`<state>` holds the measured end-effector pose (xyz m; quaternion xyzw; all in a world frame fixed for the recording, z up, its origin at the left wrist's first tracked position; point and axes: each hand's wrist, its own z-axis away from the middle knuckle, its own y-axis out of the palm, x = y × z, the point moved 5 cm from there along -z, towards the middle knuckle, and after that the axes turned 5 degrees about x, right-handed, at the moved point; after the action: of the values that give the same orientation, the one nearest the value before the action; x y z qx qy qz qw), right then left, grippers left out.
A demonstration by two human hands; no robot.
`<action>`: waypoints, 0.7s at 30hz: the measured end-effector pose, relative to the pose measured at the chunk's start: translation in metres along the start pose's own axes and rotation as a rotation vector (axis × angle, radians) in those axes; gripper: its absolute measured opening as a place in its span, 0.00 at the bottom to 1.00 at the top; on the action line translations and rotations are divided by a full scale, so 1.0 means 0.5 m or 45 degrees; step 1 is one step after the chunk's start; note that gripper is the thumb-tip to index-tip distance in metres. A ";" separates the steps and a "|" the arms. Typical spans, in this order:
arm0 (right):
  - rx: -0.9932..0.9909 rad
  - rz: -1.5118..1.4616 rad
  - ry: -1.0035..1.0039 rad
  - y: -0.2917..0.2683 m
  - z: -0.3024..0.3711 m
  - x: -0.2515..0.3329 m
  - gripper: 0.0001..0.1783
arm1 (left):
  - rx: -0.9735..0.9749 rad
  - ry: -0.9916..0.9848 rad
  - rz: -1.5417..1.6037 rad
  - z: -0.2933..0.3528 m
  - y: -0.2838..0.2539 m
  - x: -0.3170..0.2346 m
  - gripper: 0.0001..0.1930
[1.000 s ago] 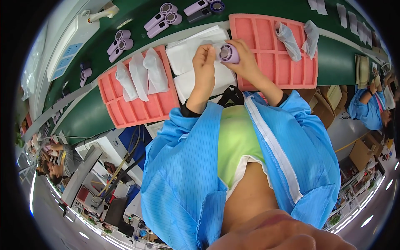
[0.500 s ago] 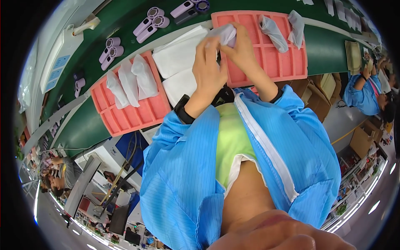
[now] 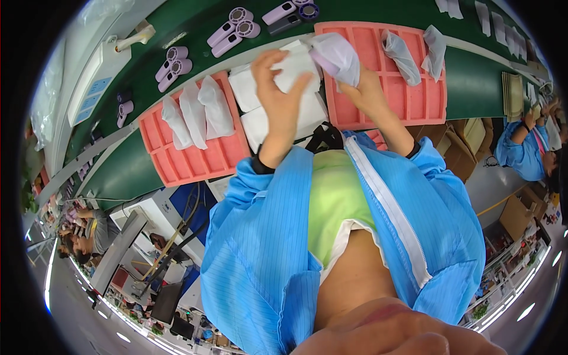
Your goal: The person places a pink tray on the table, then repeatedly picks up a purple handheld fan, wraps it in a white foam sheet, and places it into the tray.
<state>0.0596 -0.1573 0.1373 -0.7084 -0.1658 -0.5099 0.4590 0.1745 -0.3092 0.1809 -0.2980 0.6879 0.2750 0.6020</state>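
Observation:
A lilac handheld fan in a translucent white bag (image 3: 337, 58) is held at its near end by my right hand (image 3: 365, 90), above the left edge of the right pink tray (image 3: 378, 123). My left hand (image 3: 277, 89) is apart from it, fingers spread and holding nothing, over the stacks of white bags (image 3: 253, 121). Two wrapped items (image 3: 402, 58) lie in the right tray. In the left pink tray (image 3: 195, 168) several more wrapped items (image 3: 214, 106) lie side by side.
Unwrapped lilac fans (image 3: 234, 32) lie in groups on the green bench (image 3: 198, 44) beyond the trays. A white box-shaped device (image 3: 97, 83) stands at the far left. Open cardboard boxes (image 3: 452, 145) are at the right, where a co-worker in a blue sleeve (image 3: 515, 142) works.
My left hand has let go of the bagged fan and moved left, its fingers spreading. My right hand has lowered and moved right, still holding the bagged fan, which now shows more fully.

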 end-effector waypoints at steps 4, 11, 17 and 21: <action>-0.052 0.357 0.217 0.006 -0.015 0.013 0.27 | 0.027 0.347 -0.345 0.009 0.067 -0.033 0.14; 0.093 -0.076 0.169 -0.006 -0.030 0.017 0.21 | 0.141 0.312 -0.423 -0.036 0.028 -0.009 0.10; 0.543 -0.377 0.526 -0.047 -0.108 -0.131 0.23 | 0.100 -0.359 -0.064 -0.087 -0.038 0.208 0.10; -0.205 0.526 0.434 -0.255 -0.332 -0.398 0.30 | 0.220 -0.098 -0.768 -0.045 0.040 0.251 0.11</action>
<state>-0.2090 -0.1801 0.0344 -0.6655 0.1028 -0.5289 0.5165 0.1327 -0.3222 0.0595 -0.4257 0.5659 0.0355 0.7052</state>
